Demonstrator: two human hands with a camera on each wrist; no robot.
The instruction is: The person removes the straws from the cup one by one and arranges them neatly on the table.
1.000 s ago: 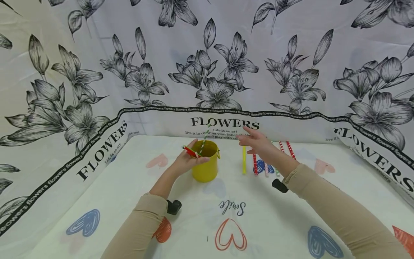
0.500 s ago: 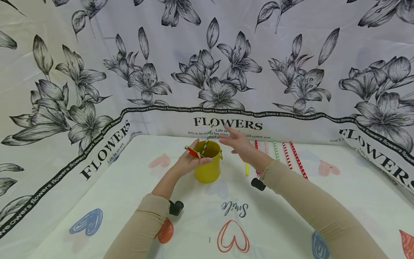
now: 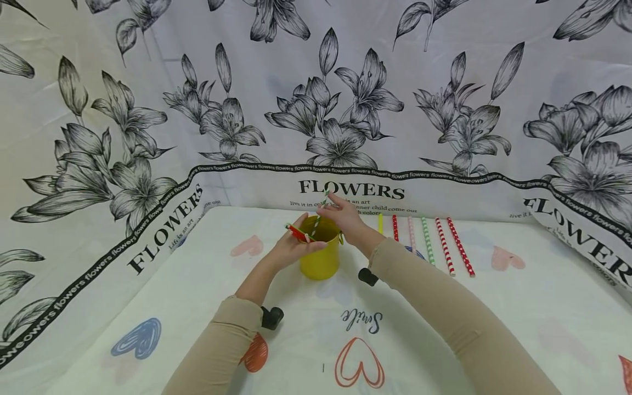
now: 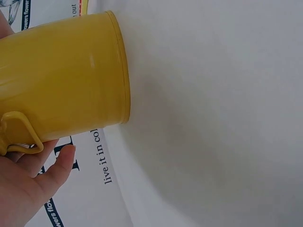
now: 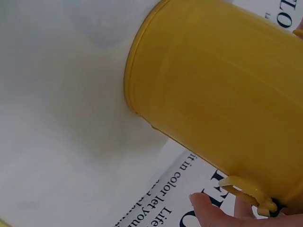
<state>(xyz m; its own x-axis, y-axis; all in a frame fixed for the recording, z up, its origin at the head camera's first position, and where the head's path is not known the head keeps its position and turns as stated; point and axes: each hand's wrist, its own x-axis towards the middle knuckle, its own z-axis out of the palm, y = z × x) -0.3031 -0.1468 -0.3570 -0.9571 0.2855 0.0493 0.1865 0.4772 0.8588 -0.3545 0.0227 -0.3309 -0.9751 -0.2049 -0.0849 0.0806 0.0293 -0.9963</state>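
A yellow bucket (image 3: 319, 264) with small side handles stands on the table. My left hand (image 3: 291, 248) grips its left side, thumb along the front of the rim. Part of the left hand (image 4: 33, 189) shows beside one handle in the left wrist view. Red straws (image 3: 298, 233) lean out over the rim above that hand. A green-and-white striped straw (image 3: 318, 220) stands up from the bucket. My right hand (image 3: 348, 220) is over the right rim, its thumb and index finger around the upper straw. In the right wrist view, right-hand fingers (image 5: 206, 208) extend near the other handle.
A row of paper straws lies right of the bucket: yellow (image 3: 380, 222), red dotted (image 3: 395, 227), pink (image 3: 412, 233), green striped (image 3: 427, 241), red striped (image 3: 445, 247) and another red dotted straw (image 3: 461, 247). A flower-printed curtain (image 3: 296, 109) hangs behind the table.
My right hand has moved left from above the straw row to the striped straw in the bucket, uncovering the row. My left hand keeps its hold on the bucket.
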